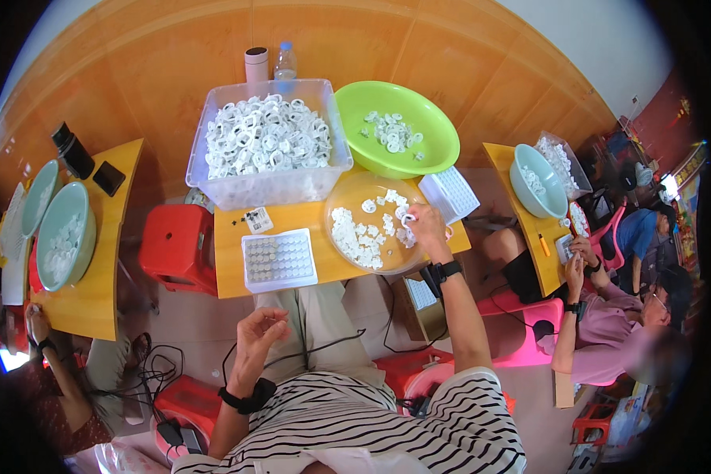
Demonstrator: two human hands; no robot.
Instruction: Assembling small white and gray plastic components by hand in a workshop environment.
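My right hand (425, 223) reaches out to the clear round plate (354, 191) on the small yellow table (231, 261) and pinches a small white ring part at the plate's right side. More white ring parts (357, 238) lie spread on that plate. My left hand (258, 332) hovers low over my lap, fingers curled together, and I cannot see anything in it. A white grid tray (279, 259) with filled cells lies on the table between the hands.
A clear bin (268, 189) heaped with white rings and a green bowl (434, 154) stand behind the plate. A second white grid tray (450, 193) lies right of it. Red stools, floor cables, and people at side tables left and right surround me.
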